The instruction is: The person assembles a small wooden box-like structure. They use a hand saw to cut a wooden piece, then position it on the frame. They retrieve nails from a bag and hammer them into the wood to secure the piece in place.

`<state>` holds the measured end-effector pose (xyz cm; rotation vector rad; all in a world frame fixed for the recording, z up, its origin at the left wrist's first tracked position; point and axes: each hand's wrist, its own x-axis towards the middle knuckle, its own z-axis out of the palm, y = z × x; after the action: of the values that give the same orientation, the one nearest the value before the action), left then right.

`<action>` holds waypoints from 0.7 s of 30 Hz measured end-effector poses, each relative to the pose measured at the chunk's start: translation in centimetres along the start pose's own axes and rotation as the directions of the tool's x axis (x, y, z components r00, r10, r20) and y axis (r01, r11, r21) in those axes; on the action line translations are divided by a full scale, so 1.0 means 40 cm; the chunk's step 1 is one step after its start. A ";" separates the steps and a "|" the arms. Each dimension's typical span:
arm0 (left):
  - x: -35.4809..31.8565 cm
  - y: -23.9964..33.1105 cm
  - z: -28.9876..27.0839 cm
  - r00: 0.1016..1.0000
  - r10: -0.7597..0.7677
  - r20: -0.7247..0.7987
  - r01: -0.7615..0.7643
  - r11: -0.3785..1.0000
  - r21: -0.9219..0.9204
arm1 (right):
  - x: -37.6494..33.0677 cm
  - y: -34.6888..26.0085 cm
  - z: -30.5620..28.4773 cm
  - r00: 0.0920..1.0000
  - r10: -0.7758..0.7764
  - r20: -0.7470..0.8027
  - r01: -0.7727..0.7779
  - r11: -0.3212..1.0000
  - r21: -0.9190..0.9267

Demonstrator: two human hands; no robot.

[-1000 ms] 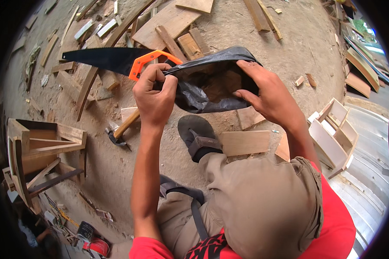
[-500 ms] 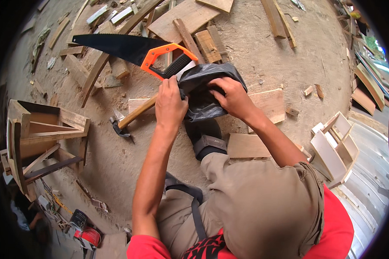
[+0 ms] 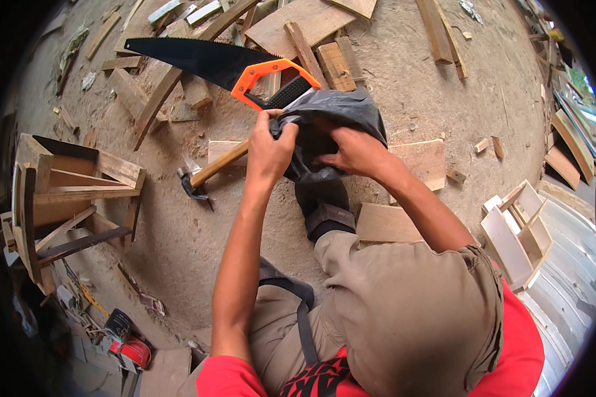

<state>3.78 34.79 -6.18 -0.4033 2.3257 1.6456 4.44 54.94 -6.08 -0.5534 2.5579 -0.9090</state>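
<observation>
A black plastic bag (image 3: pixel 354 106) hangs in front of me with its mouth spread wide. My left hand (image 3: pixel 271 149) is closed on the bag's left rim, thumb and fingers pinching the plastic. Inside the mouth is my right hand (image 3: pixel 354 153), its thumb held apart from the fingers; the fingertips are partly hidden in the dark bag. Just beyond the left hand, a handsaw (image 3: pixel 185 61) with a black blade and an orange and black handle points left. A claw hammer (image 3: pixel 222 163) lies left of my left hand, its wooden handle's end hidden behind that hand.
Wood offcuts and boards (image 3: pixel 298 28) litter the dirt floor at the far side. A wooden frame (image 3: pixel 79 192) stands at left, a small shelved wooden box (image 3: pixel 520 231) at right beside corrugated metal sheets (image 3: pixel 569 278). A red container (image 3: pixel 132 351) sits at lower left.
My right hand has pushed deeper into the bag, and its fingers now show less. The left hand keeps its hold on the rim. The whole view has shifted slightly.
</observation>
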 end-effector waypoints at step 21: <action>-0.025 -0.054 -0.206 0.980 -0.021 0.198 0.170 0.602 -0.780 | 0.084 -0.167 -0.162 0.929 0.141 0.343 -0.053 0.966 -0.253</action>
<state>5.08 26.39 -5.05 -0.5084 1.2734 2.4793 0.16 51.88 2.31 -0.5921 2.3444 -0.4171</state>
